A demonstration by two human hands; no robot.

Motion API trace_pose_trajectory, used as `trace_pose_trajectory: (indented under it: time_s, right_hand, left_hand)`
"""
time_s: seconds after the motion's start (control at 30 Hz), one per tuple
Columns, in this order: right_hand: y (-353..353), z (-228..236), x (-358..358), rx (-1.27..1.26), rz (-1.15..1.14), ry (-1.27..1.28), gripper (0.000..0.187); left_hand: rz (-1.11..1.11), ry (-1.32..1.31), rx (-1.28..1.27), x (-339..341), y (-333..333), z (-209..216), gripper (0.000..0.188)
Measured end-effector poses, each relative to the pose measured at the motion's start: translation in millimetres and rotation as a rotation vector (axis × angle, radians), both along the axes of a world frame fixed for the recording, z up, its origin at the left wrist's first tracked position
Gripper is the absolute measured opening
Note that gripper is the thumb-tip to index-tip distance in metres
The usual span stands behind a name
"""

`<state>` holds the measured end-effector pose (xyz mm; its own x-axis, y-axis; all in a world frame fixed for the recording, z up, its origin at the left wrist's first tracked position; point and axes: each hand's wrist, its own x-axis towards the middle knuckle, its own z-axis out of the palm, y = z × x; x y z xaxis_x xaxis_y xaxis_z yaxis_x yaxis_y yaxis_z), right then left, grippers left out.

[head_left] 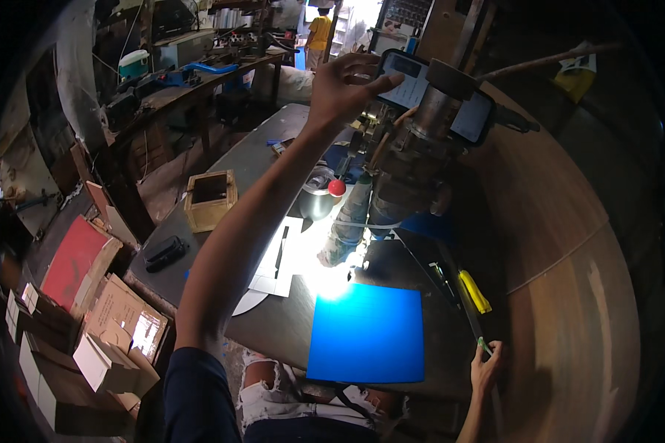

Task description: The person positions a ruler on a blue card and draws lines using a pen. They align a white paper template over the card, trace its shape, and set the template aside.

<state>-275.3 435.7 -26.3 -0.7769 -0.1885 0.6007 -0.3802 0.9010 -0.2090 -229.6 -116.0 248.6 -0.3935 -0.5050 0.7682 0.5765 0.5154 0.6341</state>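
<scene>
My left hand [340, 88] reaches up and forward to a phone [403, 85] mounted on a dark metal machine [414, 177]. Its thumb lies over the lit screen while the other fingers curl at the phone's left edge. Low on the right, my right hand [486, 368] pinches a small green-tipped thing [483, 345] beside a long thin strip; its kind I cannot make out. Between my arms a square blue sheet [367, 336] lies flat on the dark table [273, 325]. Bright light under the machine falls on the sheet's far edge.
A yellow-handled tool [473, 292] lies right of the sheet. White papers [275, 269], a metal cup [318, 196], a red knob [337, 187], a wooden box [211, 199] and a black case [166, 253] are leftward. A curved wooden panel [561, 273] borders the right. Cardboard boxes [114, 317] stand lower left. A person [318, 37] stands far back.
</scene>
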Motion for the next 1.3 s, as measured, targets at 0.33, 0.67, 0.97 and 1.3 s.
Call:
trace_pose_trajectory:
  time_s: [0.33,0.67,0.97,1.3]
  right_hand:
    - [0,-3,0,-0.027,-0.028,-0.038,0.031]
    - [8,-10,-5,-0.01,-0.04,-0.011,0.033]
    - [-1,-1,3,-0.112,0.006,-0.082,0.032]
    - [-1,26,-13,-0.381,0.175,-0.244,0.025]
  left_hand:
    - [-0.072,0.015,0.083,-2,1,-1,0.065]
    - [-0.042,0.027,0.064,-5,7,-3,0.07]
    - [-0.026,0.09,0.115,9,-4,-9,0.07]
    - [0.062,-0.317,-0.507,196,110,-210,0.024]
